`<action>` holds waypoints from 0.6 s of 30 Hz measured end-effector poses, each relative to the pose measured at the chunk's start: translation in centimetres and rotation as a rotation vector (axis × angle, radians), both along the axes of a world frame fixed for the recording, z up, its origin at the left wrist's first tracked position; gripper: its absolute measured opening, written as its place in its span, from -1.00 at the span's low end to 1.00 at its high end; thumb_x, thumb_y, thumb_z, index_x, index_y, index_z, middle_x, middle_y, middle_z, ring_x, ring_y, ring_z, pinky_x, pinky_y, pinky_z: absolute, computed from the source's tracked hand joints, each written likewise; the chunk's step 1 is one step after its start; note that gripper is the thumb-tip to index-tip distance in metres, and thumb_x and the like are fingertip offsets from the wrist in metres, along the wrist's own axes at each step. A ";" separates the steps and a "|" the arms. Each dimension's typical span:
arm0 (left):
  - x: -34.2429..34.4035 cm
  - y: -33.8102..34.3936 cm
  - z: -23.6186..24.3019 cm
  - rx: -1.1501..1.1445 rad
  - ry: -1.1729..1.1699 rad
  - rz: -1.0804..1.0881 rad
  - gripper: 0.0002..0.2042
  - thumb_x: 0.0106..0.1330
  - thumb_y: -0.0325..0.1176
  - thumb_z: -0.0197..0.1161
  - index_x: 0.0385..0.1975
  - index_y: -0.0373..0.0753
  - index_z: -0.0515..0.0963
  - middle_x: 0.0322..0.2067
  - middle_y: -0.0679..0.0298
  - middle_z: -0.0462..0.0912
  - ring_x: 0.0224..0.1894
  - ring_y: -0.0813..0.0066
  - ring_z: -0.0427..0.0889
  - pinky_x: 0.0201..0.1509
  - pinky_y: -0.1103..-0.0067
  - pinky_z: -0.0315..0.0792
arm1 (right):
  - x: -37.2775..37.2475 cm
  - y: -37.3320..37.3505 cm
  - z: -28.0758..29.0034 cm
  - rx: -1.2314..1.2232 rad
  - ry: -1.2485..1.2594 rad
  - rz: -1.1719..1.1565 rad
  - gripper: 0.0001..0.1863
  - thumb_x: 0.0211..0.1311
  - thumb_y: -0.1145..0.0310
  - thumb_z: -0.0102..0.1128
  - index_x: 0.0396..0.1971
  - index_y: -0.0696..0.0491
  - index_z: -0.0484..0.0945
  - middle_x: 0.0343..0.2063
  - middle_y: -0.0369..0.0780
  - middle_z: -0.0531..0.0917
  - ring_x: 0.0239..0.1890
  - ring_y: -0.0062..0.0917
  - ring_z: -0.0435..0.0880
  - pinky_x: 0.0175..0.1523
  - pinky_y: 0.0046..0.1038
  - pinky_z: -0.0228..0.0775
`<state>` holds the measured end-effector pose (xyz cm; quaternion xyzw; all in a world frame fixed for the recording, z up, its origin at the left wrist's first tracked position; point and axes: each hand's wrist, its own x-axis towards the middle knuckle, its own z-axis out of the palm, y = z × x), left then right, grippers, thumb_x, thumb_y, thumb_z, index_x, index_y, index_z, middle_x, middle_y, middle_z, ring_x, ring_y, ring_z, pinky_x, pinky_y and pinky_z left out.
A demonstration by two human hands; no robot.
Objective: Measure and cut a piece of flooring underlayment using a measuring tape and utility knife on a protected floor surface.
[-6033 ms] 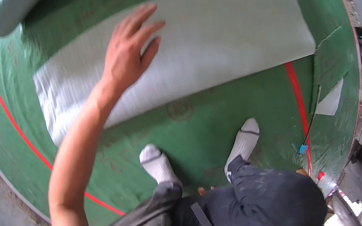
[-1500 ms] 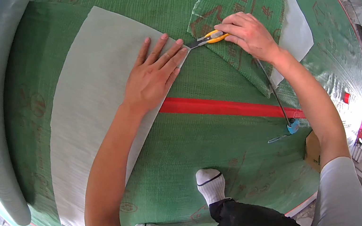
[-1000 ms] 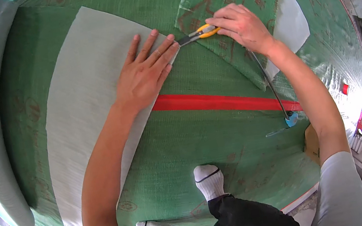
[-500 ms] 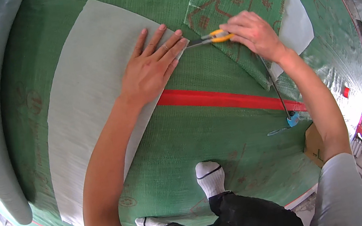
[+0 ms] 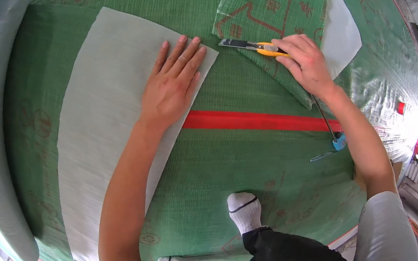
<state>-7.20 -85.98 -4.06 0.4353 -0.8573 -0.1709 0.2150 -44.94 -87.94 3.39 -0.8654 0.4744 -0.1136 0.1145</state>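
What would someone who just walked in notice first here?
Probably the large pale grey sheet across the left half of the green floor covering, with the left hand flat on it. Next, the yellow-handled knife in the grip of the right hand, near the sheet's corner; then the red stripe below them.

The left hand [image 5: 169, 93] lay palm down, fingers [image 5: 192, 62] straight and slightly parted, pointing far and to the right. The left forearm [image 5: 125, 194] reached in from the near left. The right hand [image 5: 308, 61] was curled in a grip, knuckles up, the right forearm [image 5: 358, 130] slanting from the near right toward the far left.
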 end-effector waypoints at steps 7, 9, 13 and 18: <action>-0.1 0.0 0.3 -0.028 0.012 0.003 -0.47 0.73 -0.26 0.12 0.65 -0.14 0.41 0.71 0.25 0.34 0.78 0.18 0.20 0.89 0.11 -0.02 | 0.6 -0.1 0.5 -0.001 0.017 0.003 -0.57 0.41 0.37 0.49 0.25 0.07 0.75 0.02 -0.18 0.73 0.11 -0.19 0.70 0.26 -0.14 0.56; 0.1 0.1 0.3 -0.020 0.012 0.008 -0.44 0.71 -0.23 0.18 0.65 -0.14 0.41 0.68 0.26 0.39 0.76 0.17 0.24 0.88 0.09 0.01 | 1.0 -0.1 0.6 -0.005 0.034 0.037 -0.56 0.41 0.37 0.49 0.25 0.07 0.75 0.02 -0.18 0.73 0.11 -0.19 0.70 0.25 -0.14 0.56; 0.2 0.2 0.3 -0.003 -0.017 0.014 -0.45 0.72 -0.26 0.13 0.66 -0.13 0.40 0.70 0.28 0.35 0.78 0.20 0.21 0.89 0.11 -0.01 | 1.4 -0.2 0.4 -0.004 0.033 0.064 -0.54 0.39 0.36 0.51 0.26 0.06 0.75 0.02 -0.19 0.74 0.10 -0.22 0.70 0.24 -0.15 0.56; 0.1 0.2 0.3 -0.021 -0.010 0.011 -0.44 0.72 -0.25 0.15 0.67 -0.11 0.39 0.70 0.32 0.36 0.77 0.20 0.21 0.89 0.10 -0.02 | 2.2 -0.6 0.6 -0.020 0.090 0.118 -0.52 0.37 0.37 0.52 0.28 0.03 0.75 0.04 -0.23 0.74 0.11 -0.26 0.70 0.25 -0.18 0.56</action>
